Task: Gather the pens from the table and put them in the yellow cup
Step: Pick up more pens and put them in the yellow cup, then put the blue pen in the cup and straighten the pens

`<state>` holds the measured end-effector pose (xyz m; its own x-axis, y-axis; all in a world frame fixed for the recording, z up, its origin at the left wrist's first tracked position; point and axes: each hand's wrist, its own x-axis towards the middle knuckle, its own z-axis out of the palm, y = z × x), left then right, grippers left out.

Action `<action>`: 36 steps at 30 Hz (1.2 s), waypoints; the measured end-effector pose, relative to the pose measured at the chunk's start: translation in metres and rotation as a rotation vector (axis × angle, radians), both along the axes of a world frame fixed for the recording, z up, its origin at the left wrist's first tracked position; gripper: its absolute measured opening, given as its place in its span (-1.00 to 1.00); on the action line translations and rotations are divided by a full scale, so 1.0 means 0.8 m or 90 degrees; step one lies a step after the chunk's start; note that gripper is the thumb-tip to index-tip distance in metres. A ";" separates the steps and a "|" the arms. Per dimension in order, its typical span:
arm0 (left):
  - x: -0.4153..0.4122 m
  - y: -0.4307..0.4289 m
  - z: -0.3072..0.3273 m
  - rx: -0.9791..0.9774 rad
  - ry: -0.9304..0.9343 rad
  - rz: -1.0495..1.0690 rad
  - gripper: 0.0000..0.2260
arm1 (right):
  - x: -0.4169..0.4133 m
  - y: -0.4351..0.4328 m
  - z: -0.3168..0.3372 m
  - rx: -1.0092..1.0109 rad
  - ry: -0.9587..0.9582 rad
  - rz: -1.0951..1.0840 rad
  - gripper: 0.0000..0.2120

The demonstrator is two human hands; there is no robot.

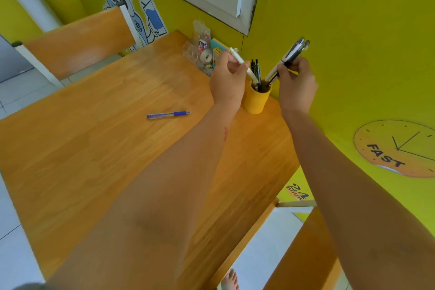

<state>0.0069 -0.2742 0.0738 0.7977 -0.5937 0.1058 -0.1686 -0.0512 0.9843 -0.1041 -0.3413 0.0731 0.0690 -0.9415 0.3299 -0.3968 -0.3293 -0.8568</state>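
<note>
A white pen [244, 66] is lowered into the yellow cup [256, 100] by the closed left hand [227, 80]. A bundle of pens [290, 57] is gripped by the right hand [297, 87]. A blue pen [168, 114] is left on the bench [98, 139].

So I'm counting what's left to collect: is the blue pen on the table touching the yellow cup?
Apart. The head view shows the blue pen lying alone on the table, bare wood between it and the yellow cup.

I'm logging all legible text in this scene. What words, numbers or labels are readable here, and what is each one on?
"FAST": on the round clock sticker on the yellow wall.
"24 HOUR": on the orange sticker lower on the wall, beside the table edge.
Print on the small boxes in the clear organizer: too small and blurred to read.
Blue pen barrel: no legible print.
</note>
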 end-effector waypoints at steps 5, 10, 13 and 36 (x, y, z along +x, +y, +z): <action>0.003 -0.026 -0.010 0.077 -0.116 -0.043 -0.79 | 0.011 -0.026 -0.017 -0.006 0.101 0.062 -0.79; 0.007 -0.039 -0.027 0.192 -0.212 -0.075 -0.83 | 0.016 -0.046 -0.036 0.030 0.208 0.156 -0.81; 0.006 -0.048 -0.035 0.271 -0.303 -0.078 -0.79 | 0.019 -0.051 -0.046 0.027 0.276 0.167 -0.76; 0.011 0.150 -0.129 0.604 -0.416 -0.129 -0.46 | -0.013 0.101 -0.099 0.070 0.560 0.204 -0.42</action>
<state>0.0158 -0.1538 -0.0291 0.6373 -0.7650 -0.0930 -0.7179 -0.6333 0.2892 -0.1144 -0.2609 -0.0060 0.5121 -0.8573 -0.0531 -0.8206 -0.4701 -0.3249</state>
